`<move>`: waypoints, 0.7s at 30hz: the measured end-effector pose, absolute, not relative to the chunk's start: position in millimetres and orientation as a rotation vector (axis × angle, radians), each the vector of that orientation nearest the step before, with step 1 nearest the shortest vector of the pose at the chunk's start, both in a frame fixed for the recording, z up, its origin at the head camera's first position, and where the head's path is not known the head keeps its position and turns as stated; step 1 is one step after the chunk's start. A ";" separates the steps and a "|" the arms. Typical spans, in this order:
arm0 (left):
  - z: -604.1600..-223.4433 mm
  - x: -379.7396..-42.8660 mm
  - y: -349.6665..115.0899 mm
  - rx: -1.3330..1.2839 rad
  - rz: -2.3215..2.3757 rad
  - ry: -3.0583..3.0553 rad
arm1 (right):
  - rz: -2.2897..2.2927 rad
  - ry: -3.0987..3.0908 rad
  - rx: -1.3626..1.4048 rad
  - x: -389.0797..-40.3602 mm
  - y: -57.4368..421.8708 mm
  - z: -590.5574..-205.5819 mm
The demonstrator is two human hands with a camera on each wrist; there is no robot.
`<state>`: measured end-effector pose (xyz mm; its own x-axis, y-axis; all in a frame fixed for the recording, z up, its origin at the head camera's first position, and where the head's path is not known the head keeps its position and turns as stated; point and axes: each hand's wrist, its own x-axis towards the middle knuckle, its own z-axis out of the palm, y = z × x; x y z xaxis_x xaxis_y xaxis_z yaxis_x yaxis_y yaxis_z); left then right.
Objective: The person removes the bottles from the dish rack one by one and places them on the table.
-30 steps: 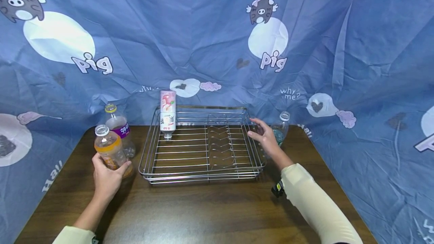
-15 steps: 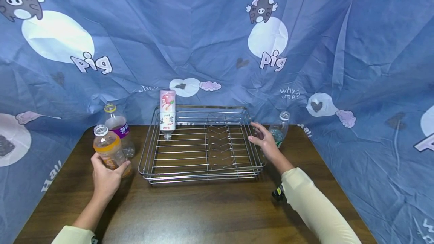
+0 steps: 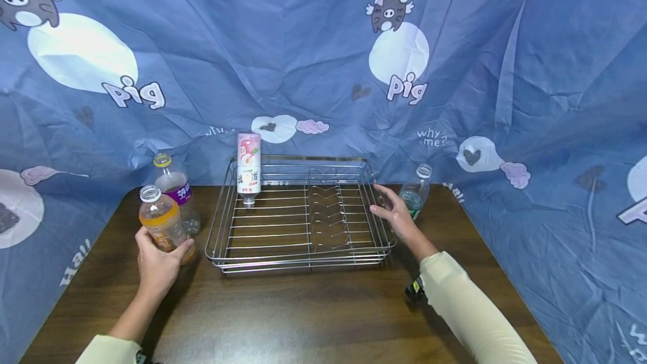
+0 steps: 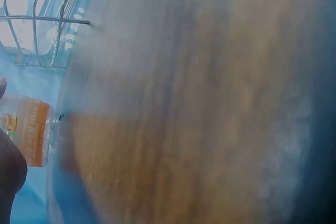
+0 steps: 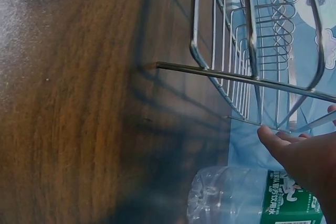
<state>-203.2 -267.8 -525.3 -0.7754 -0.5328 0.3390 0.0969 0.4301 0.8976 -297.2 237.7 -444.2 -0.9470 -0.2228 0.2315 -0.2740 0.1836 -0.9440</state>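
Note:
My left hand (image 3: 159, 265) grips an upright plastic bottle (image 3: 164, 221) with an orange label and no cap, fingers on its left and thumb on its right. In the left wrist view, the bottle's orange label (image 4: 31, 129) shows beside the thumb. At the right end of a wire dish rack (image 3: 273, 263), my right hand (image 3: 401, 219) holds the top rail, thumb over it and fingers along its outer side. The right wrist view shows the fingertips (image 5: 269, 136) right at the wire. A peach-printed bottle (image 3: 249, 164) stands upside down in the rack's back left.
Behind the left hand's bottle stands a clear bottle (image 3: 177, 190) with a purple label and yellow neck ring. A clear bottle with a green label (image 3: 413, 195) stands just behind the right hand. Blue printed cloth (image 3: 313, 60) hangs round the wooden table (image 3: 283, 319).
My right hand's fingers have shifted slightly down along the rack's right rail, showing more of the green-label bottle. My left hand keeps its grip on the orange-label bottle, which stays put.

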 end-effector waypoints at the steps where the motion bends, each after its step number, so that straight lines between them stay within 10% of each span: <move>1: -525.7 -203.3 -267.9 0.366 -1.365 -2.089 | 1.928 -2.381 0.496 -298.8 239.0 -447.6; 21: -530.9 -203.5 -269.5 0.381 -1.382 -2.157 | 2.172 -2.411 0.359 -307.2 246.7 -471.7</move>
<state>-203.5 -269.5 -530.9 -0.8119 -0.5062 0.2909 0.0528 0.4325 0.9001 -307.2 246.7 -471.7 -0.9683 -0.2438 0.0547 -0.0798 0.0942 -0.9924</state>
